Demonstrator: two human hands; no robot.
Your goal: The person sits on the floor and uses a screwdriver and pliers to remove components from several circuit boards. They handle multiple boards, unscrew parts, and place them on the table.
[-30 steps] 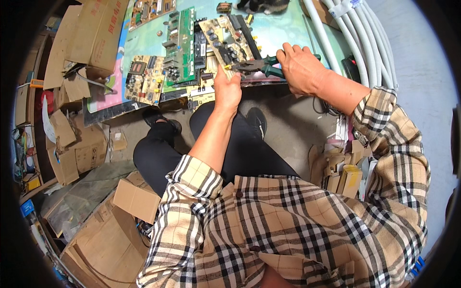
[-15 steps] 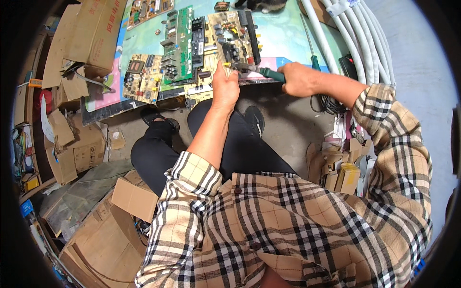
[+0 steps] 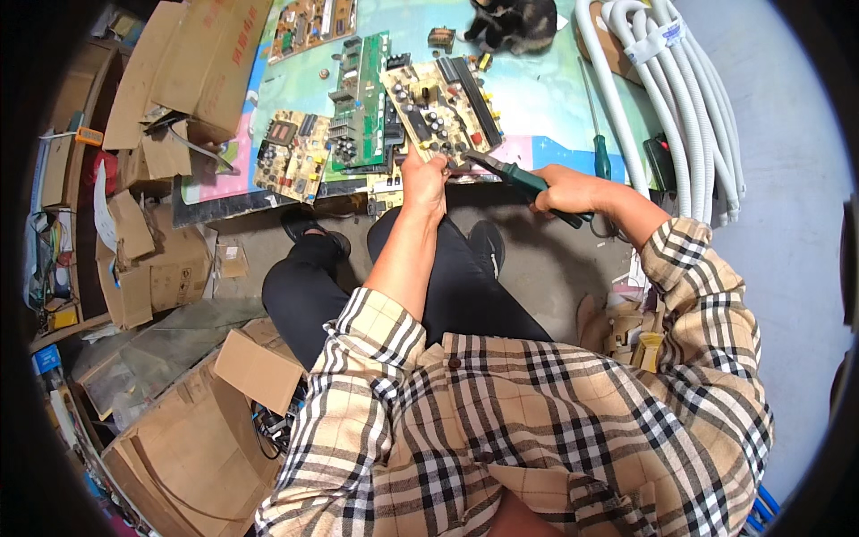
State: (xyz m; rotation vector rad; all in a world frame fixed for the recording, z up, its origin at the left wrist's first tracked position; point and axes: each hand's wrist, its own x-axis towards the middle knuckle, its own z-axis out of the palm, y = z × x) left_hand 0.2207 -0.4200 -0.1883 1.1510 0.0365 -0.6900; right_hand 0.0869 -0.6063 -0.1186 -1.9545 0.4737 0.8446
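Observation:
My left hand (image 3: 424, 185) grips the near corner of a tan circuit board (image 3: 416, 118) dotted with capacitors and a long black heat sink along its right side. The board is tilted over the table's near edge. In my right hand (image 3: 570, 191) is a pair of green-handled pliers (image 3: 519, 176), its jaws pointing left at the board's near right corner. Whether the jaws touch a part there I cannot tell. Just left of the held board lies a long green circuit board (image 3: 365, 98), and beyond that a smaller tan board (image 3: 291, 155).
A black cat (image 3: 519, 25) sits at the table's far side near a small loose component (image 3: 441, 37). Right of it lie a green-handled screwdriver (image 3: 601, 157) and coiled white corrugated hose (image 3: 689, 116). Cardboard boxes (image 3: 192, 76) crowd the left. Another board (image 3: 313, 27) lies far left.
The held circuit board has turned and its far end has swung left. My right hand has tilted the pliers, handles now lower and spread in view. The whole view has shifted, showing more of the cat.

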